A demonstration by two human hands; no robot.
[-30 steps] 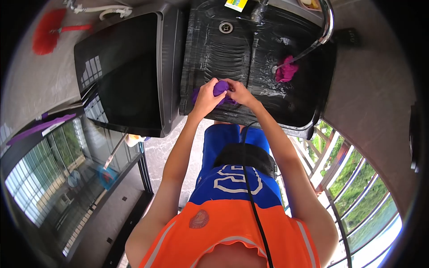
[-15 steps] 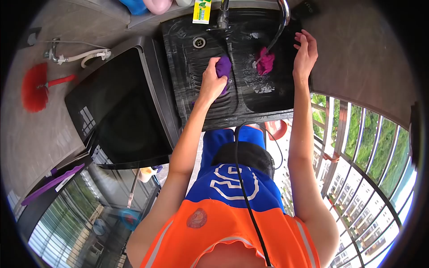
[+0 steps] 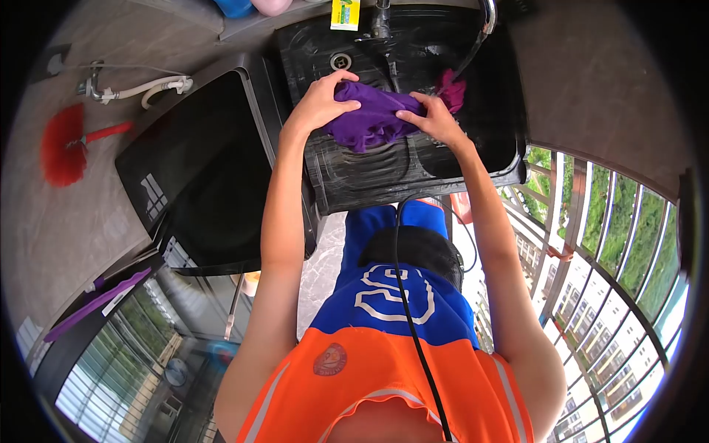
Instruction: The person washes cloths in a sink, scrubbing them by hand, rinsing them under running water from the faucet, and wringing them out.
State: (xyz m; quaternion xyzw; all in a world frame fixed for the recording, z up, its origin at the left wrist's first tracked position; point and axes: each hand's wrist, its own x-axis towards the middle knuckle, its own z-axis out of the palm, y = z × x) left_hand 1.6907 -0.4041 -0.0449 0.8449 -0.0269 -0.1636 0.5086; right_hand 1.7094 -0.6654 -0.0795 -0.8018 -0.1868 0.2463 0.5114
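A purple cloth (image 3: 371, 117) is spread between my hands above the ribbed washboard side of the black sink (image 3: 354, 173). At its left end, my left hand (image 3: 319, 105) grips the fabric with thumb and fingers. My right hand (image 3: 441, 124) pinches the cloth's right end, close to the divide between washboard and basin. Beyond my right hand, a bunched magenta cloth (image 3: 452, 91) lies in the basin, partly hidden by that hand. Over it hangs the curved metal faucet (image 3: 488, 16), with a thin stream of water coming down.
Left of the sink stands a dark glossy-topped appliance (image 3: 210, 173). A red brush (image 3: 65, 145) hangs on the wall near a pipe fitting (image 3: 100, 92). A yellow packet (image 3: 345, 15) sits at the sink's back edge, and a railing (image 3: 591, 221) runs along the right.
My right hand has moved left from the basin's right edge and taken hold of the purple cloth. Bunched under my left hand before, the cloth is now spread wider; my left hand has shifted left.
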